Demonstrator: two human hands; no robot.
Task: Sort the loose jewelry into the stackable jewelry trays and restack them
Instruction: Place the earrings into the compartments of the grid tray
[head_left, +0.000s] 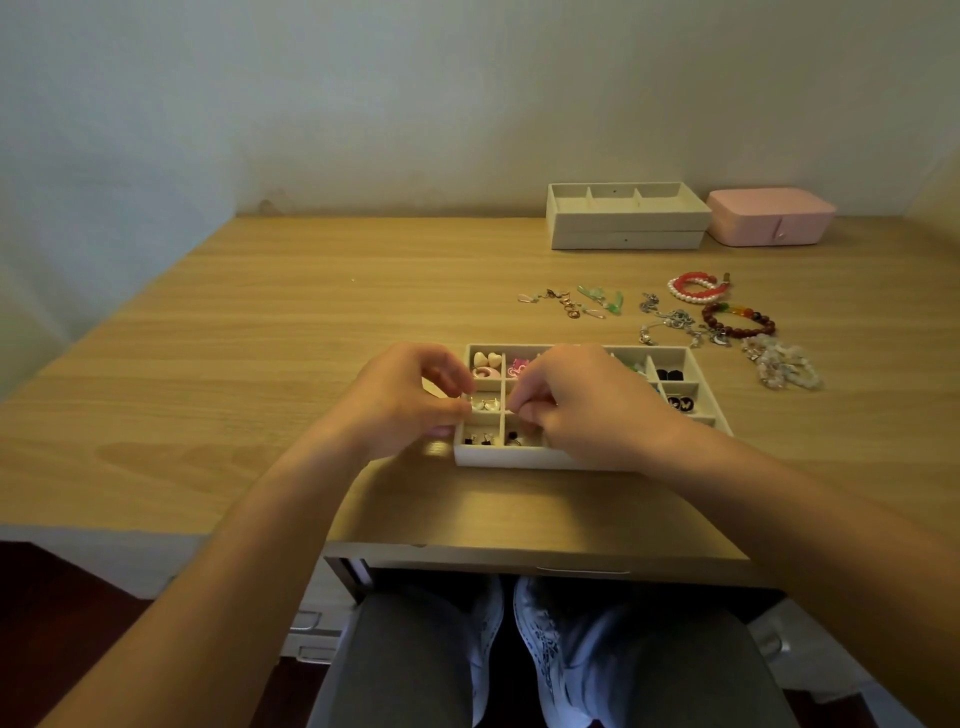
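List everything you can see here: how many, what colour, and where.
Desk: one, light wood, across the view.
Tray: one, cream, compartmented, under the hands.
Stacked trays: two, cream, back right by the wall.
Box: one, pink, beside them.
Bracelets: at least three, red, white, dark red, pale, behind the tray's right end.
Chains: count unclear, silver, left of the bracelets.
Loose earrings: several, green, pink, copper, behind the tray.
Left hand and right hand: bare, fingers curled above the tray.
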